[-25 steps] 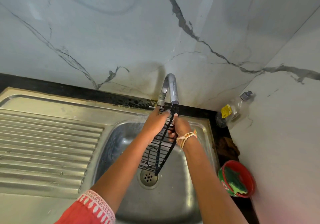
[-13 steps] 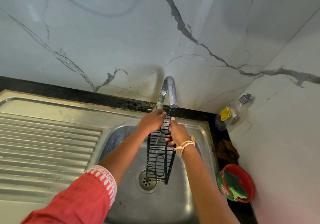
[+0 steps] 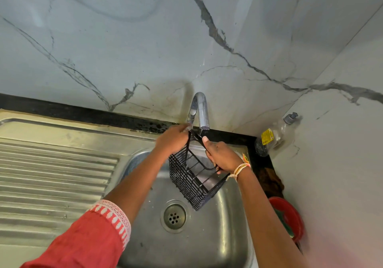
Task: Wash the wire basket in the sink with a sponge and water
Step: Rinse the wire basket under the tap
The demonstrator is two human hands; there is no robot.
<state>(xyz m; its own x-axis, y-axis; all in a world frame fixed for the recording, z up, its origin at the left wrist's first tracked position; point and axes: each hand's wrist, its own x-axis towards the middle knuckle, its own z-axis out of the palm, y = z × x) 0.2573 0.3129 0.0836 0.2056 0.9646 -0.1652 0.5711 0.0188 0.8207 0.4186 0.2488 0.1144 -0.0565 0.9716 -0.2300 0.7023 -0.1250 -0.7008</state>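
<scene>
While both hands hold it up under the tap (image 3: 200, 110), the black wire basket (image 3: 193, 179) hangs tilted above the steel sink (image 3: 207, 247), its lower corner just over the drain (image 3: 174, 217). The left hand (image 3: 173, 139) has its fingers curled round the basket's top end close to the spout, and the right hand (image 3: 222, 157) grips the rim wire, thumb pointing up. A ridged draining board (image 3: 51, 174) lies to the left; a clear bottle (image 3: 273, 135) and a red bowl (image 3: 290, 218) sit at the right
</scene>
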